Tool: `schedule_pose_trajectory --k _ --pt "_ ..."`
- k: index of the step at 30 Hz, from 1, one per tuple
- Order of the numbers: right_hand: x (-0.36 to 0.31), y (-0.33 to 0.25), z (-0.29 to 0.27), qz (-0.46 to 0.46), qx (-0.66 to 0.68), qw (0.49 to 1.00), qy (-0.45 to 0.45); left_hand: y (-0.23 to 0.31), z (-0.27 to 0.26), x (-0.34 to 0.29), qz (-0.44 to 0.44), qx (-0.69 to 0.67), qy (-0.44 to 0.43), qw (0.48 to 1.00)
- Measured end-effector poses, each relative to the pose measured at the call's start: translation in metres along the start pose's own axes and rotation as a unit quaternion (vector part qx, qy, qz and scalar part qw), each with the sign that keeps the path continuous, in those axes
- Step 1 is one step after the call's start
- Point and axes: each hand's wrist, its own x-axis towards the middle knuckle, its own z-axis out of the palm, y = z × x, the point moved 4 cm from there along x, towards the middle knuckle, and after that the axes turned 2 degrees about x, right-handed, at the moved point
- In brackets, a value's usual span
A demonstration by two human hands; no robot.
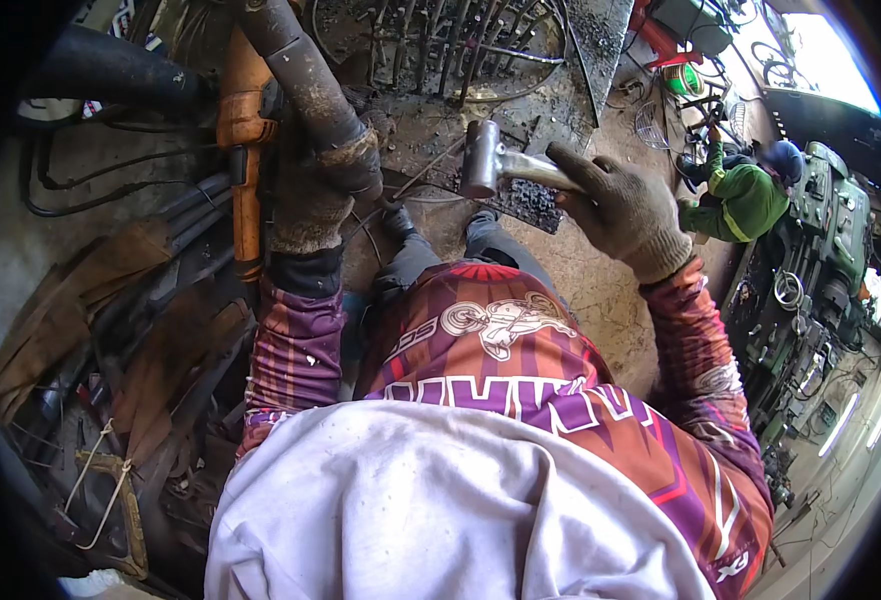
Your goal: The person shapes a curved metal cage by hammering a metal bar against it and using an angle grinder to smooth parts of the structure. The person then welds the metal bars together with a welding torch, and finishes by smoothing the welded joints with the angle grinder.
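Note:
My right hand (630,213), in a grey-brown work glove, is closed around the handle of a hammer (481,160). The hammer's thick metal head points left, toward the middle of the view. My left hand (310,212) wears a similar dirty glove and is up against the lower end of a thick, worn metal pipe (312,88). The pipe covers its fingers, so I cannot see whether they grip anything. Just left of this hand is a long orange-bodied power tool (246,130).
A blackened metal work surface (520,110) with several upright rods (450,45) lies ahead. Brown cloth (90,310) and metal bars fill the left side. At the right, a person in a green jacket (745,200) is beside a large green machine (830,210).

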Motion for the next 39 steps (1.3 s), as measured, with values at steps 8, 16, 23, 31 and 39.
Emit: schedule_pose_trajectory --k 8,16,23,31,39 --pt "0.048 0.016 -0.017 -0.099 -0.095 0.991 0.010 0.054 0.028 0.020 0.096 -0.031 -0.021 0.995" --pt "0.055 0.018 -0.015 -0.176 -0.115 0.977 0.014 0.042 0.020 0.022 -0.026 -0.109 -0.038 0.993" --pt "0.048 0.006 -0.010 -0.164 -0.100 0.981 -0.017 0.058 0.037 0.022 -0.069 -0.355 -0.041 0.931" --pt "0.041 0.015 -0.005 -0.103 -0.094 0.990 0.033 0.064 0.027 0.024 0.019 0.116 0.030 0.993" --pt "-0.016 0.059 0.018 0.140 0.217 0.946 0.197 0.049 0.030 0.020 0.060 0.281 0.072 0.955"
